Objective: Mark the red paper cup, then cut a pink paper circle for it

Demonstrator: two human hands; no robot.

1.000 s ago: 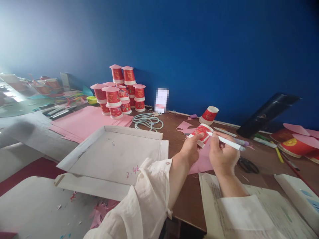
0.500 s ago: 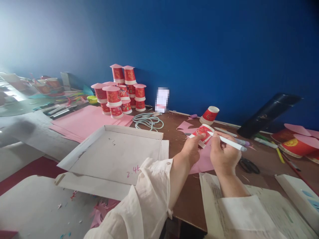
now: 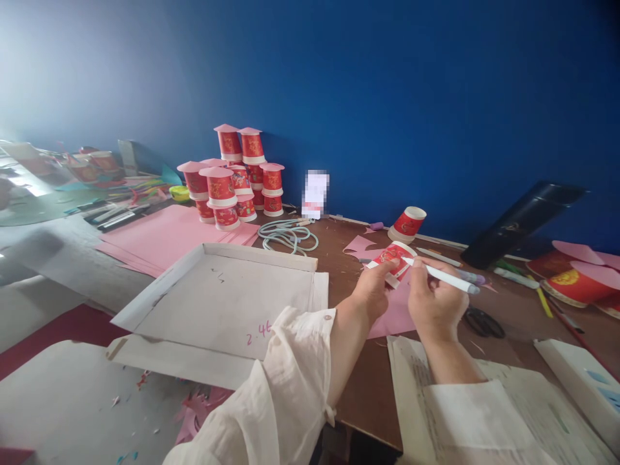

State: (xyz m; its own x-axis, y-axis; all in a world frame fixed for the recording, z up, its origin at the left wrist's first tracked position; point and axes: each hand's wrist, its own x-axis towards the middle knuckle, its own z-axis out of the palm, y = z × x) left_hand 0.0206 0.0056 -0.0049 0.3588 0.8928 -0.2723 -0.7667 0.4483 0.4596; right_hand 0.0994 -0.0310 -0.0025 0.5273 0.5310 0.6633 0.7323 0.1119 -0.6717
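Observation:
A small red paper cup (image 3: pixel 400 250) with a white rim and a printed pattern is in my left hand (image 3: pixel 372 287), the thumb pressed on its side. My right hand (image 3: pixel 438 300) is closed around a white marker (image 3: pixel 450 278) with a greyish-blue end. The marker's tip points left and meets or nearly meets the cup's printed side. Pink paper (image 3: pixel 390 316) lies under both hands. Behind them, another red paper cup (image 3: pixel 407 223) leans on the table.
Red cups with pink tops (image 3: pixel 221 187) are stacked by the blue wall. Left of my hands lie an open white box lid (image 3: pixel 261 284), pink sheets (image 3: pixel 159 239) and a coiled cable (image 3: pixel 289 236). At right are a black bottle (image 3: pixel 523 223), scissors (image 3: pixel 484 321) and papers (image 3: pixel 523 387).
Hardly anything differs. The marker's tip and my right hand have shifted very slightly against the cup; my left hand keeps its hold on it.

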